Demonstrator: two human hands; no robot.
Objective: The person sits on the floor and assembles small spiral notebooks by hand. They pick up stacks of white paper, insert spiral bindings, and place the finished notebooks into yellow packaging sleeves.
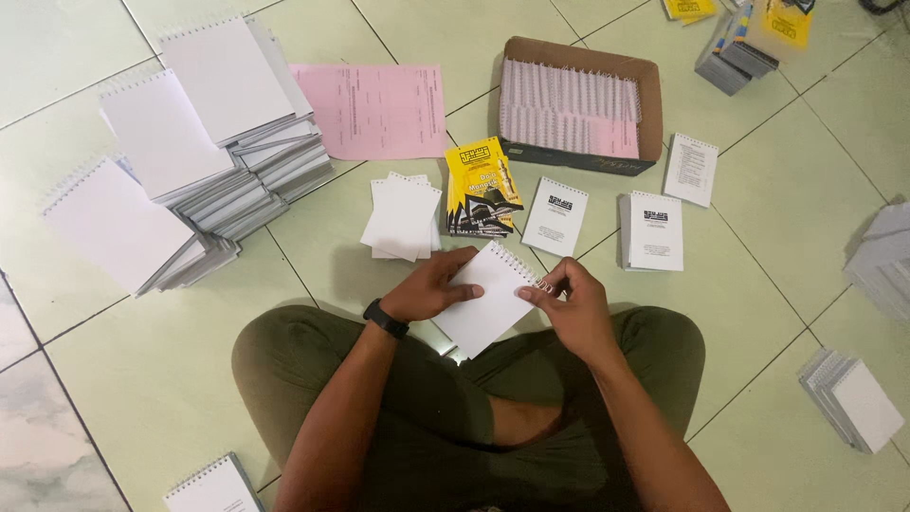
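Observation:
I sit cross-legged on a tiled floor. My left hand (431, 286), a black band on its wrist, holds a small white notepad (488, 303) by its left edge above my lap. My right hand (571, 308) pinches the wire spiral (543, 283) at the notepad's right corner. Just beyond the notepad lie a small pile of blank white sheets (403, 216), a yellow printed cover (481, 186) and two white printed pads (555, 217) (654, 231).
A cardboard box (580, 104) of wire spirals stands at the back. A pink sheet (377, 110) lies to its left. Tall stacks of bound white notepads (204, 142) fill the left. More pads lie at the right (853, 398) and bottom left (213, 488).

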